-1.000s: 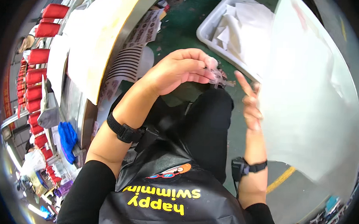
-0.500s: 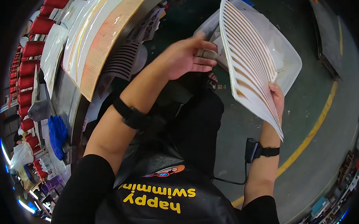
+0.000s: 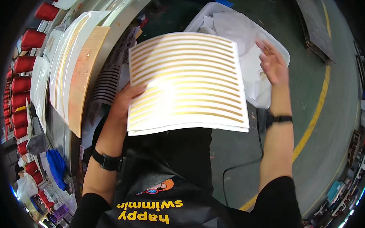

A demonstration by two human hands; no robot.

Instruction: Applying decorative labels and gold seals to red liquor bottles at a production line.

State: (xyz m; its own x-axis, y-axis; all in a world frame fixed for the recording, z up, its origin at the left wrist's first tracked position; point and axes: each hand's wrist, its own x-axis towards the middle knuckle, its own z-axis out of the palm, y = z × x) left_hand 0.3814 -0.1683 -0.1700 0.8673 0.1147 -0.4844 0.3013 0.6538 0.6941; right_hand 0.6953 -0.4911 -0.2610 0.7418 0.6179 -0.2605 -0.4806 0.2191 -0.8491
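Note:
A small stack of white sheets (image 3: 199, 99) printed with curved gold stripes lies spread above my lap, bright with glare in its middle. At its left edge my left hand (image 3: 123, 99) grips it, thumb on top and the other fingers hidden underneath. My right hand (image 3: 274, 64) is off the sheets, fingers apart and slightly blurred, over the right side of a white plastic bin (image 3: 288, 58). Crumpled translucent sheets (image 3: 235, 29) fill that bin, and the striped stack covers its near left part.
To my left runs a metal worktable (image 3: 118, 15) holding a tan ribbed board (image 3: 85, 76) and glossy white sheets (image 3: 68, 57). Beyond stand several red rounded objects (image 3: 22, 84). A blue cloth (image 3: 56, 170) hangs at the table's near end. A dark metal plate (image 3: 314, 28) lies far right.
The striped sheets have swung from upright on the right to nearly flat in front of me. My left hand has taken hold of them; my right hand has let go and moved up over the bin.

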